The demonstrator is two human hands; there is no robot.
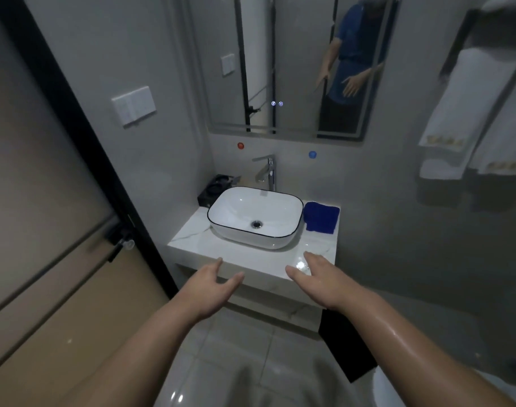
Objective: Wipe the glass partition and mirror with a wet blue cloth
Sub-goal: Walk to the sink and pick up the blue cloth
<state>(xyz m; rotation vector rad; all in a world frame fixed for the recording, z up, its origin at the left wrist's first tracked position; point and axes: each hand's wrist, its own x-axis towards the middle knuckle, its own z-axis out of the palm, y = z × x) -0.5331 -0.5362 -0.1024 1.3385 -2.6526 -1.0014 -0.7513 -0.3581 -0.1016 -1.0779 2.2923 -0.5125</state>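
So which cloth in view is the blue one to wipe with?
The folded blue cloth on the counter, right of the basin. The others are white towels hanging on the right wall.

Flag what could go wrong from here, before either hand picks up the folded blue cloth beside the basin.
1. The folded blue cloth lies at the far right corner of the white marble counter; a careless grab could push it off the edge.
2. The right hand and forearm look wet, so grip may slip.
3. Reaching up to the wall mirror over the white oval basin could knock the chrome tap.
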